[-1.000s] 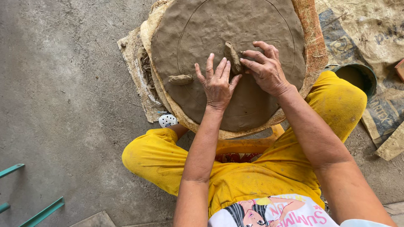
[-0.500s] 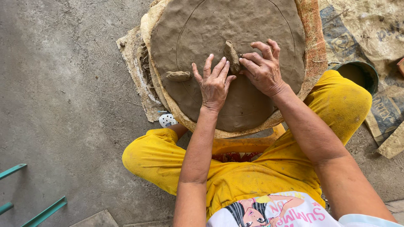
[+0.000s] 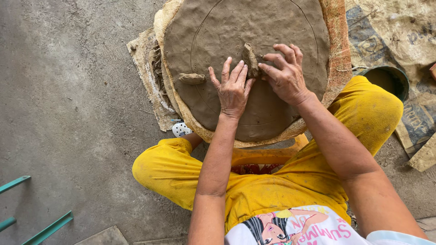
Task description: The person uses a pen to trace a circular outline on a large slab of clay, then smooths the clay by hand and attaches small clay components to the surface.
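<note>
Brown wet clay forms a wide flat clay disc (image 3: 254, 41) lying on coarse sacking (image 3: 150, 68) over a grey concrete floor (image 3: 68, 113). At about nine o'clock on the disc sits a small clay lump (image 3: 191, 78). The left hand (image 3: 232, 88) lies flat, fingers spread, released on the clay. An upright clay ridge (image 3: 250, 59) stands at its one o'clock. The right hand (image 3: 286, 75), fingers curled, presses against the ridge from three o'clock. A dark bucket (image 3: 386, 81) sits far right.
</note>
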